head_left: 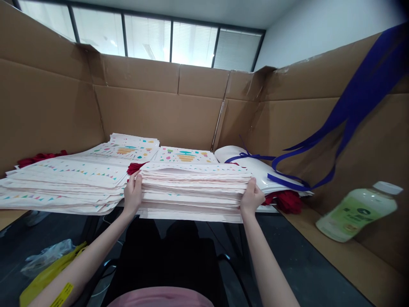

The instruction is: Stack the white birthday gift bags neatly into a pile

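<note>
A thick stack of pale pink printed paper sheets (191, 192) lies in front of me on the work surface. My left hand (132, 194) grips the stack's left front corner, fingers curled around several sheets. My right hand (252, 198) pinches the right front corner of the same stack, thumb on top. A second, wider stack of the same sheets (64, 183), printed with small coloured triangles, lies to the left. More sheets with a cupcake print (183, 155) lie behind.
Tall cardboard walls (159, 111) enclose the area. Blue ribbon (319, 145) hangs at the right over a white glossy bag (255, 170). Red cloth (287, 200) sits beneath it. A pale green bottle (358, 211) leans at the right. Yellow and clear plastic bags (47, 264) lie lower left.
</note>
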Demonstrator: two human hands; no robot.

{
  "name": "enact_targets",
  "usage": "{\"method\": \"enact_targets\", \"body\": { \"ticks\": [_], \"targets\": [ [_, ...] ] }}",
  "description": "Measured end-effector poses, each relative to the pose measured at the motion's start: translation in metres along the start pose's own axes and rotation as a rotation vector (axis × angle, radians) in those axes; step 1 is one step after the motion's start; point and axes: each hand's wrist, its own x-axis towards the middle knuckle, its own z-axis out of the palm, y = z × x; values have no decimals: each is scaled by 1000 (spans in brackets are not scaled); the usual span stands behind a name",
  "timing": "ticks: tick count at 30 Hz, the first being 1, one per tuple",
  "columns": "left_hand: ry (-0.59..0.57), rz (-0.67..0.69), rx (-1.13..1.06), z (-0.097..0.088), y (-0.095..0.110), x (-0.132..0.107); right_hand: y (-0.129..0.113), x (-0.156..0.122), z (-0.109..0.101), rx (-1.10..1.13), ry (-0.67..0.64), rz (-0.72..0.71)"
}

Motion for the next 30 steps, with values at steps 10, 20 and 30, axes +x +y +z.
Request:
{"method": "enact_targets", "body": {
  "ticks": [10, 20, 30],
  "targets": [
    [-118, 248, 162, -19, 1, -9, 2, -2, -14, 86, -36, -67],
    [-396, 1024, 508, -21, 51, -16, -26, -110, -43, 288, -274, -54],
    [-614, 1280, 784, 30, 84, -4, -50, -165, 6, 511, -933, 517]
  ]
}}
